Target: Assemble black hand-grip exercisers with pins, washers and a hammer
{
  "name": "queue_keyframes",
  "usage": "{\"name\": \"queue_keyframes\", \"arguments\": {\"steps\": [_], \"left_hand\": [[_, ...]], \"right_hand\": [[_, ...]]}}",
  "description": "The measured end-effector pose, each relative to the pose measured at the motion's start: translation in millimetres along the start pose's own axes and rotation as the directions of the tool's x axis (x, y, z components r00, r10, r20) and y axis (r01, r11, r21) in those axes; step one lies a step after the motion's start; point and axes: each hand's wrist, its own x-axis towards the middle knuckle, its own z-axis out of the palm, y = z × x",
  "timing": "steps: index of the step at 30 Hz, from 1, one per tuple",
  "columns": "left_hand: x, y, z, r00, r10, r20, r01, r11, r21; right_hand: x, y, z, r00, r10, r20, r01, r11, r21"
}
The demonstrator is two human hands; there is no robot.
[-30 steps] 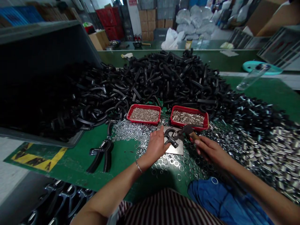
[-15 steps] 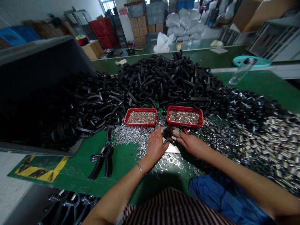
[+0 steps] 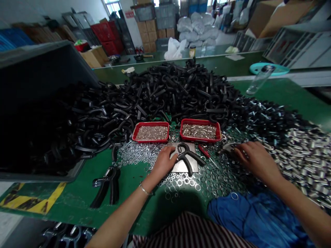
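Observation:
On a small metal plate [image 3: 192,166] lies a black clamp-like part [image 3: 184,160], its two legs spread toward me. My left hand [image 3: 164,161] grips its left side between thumb and fingers. To the right, over scattered metal rings, my right hand [image 3: 256,161] is closed with curled fingers at a greyish object [image 3: 228,147]; its kind is hard to make out. Between the plate and that hand rests a red-handled screwdriver [image 3: 204,151]. Another black clamp-like part [image 3: 107,186], with a metal spring, lies to the left.
Two red trays, one with tiny metal pieces [image 3: 152,132] and one with pins [image 3: 200,131], stand behind the plate. Black parts [image 3: 176,86] form a large heap, spilling from a grey crate [image 3: 77,65]. Metal sleeves [image 3: 307,155] lie right, near blue cloth [image 3: 238,217].
My right hand has moved right, away from the plate, taking the wooden-handled tool off the black part. My left hand stays at the part, which now shows fully. The view has shifted slightly.

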Motion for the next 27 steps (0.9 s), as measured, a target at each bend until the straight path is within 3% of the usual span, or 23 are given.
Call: {"name": "queue_keyframes", "arguments": {"steps": [1,3,8,13,18,21,23,25,27], "left_hand": [[-5,3,4.7,1.0,0.01,0.009,-0.011,0.999,0.034],[-12,15,16.9,1.0,-0.001,-0.008,0.001,0.993,0.115],[-5,44,45.8,0.996,-0.072,-0.06,0.086,0.956,0.282],[0,38,32.5,0.998,-0.055,0.009,0.049,0.945,0.323],[-16,8,1.5,0.996,0.001,0.087,-0.015,0.987,0.159],[-18,-4,-4.2,0.992,0.056,0.113,-0.062,0.997,0.05],[-16,-9,-0.9,0.994,0.069,0.084,-0.07,0.997,0.008],[-14,-11,5.2,0.997,0.062,0.047,-0.061,0.998,-0.008],[-14,-12,11.1,0.999,0.049,0.019,-0.049,0.999,-0.007]], "right_hand": [[8,-11,3,0.998,-0.051,-0.024,0.05,0.998,-0.029],[23,-41,15,0.995,-0.092,0.039,0.093,0.996,-0.009],[49,-102,42,0.985,0.024,0.17,0.007,0.984,-0.177],[54,-100,41,0.97,0.053,0.239,-0.003,0.979,-0.205],[64,-82,24,0.986,-0.053,0.158,0.02,0.979,0.203],[74,-95,17,0.997,-0.013,0.071,-0.029,0.824,0.565],[78,-114,21,0.996,0.057,0.066,-0.087,0.573,0.815],[78,-137,32,0.991,0.111,0.079,-0.112,0.331,0.937],[75,-156,48,0.986,0.141,0.09,-0.122,0.246,0.962]]}}
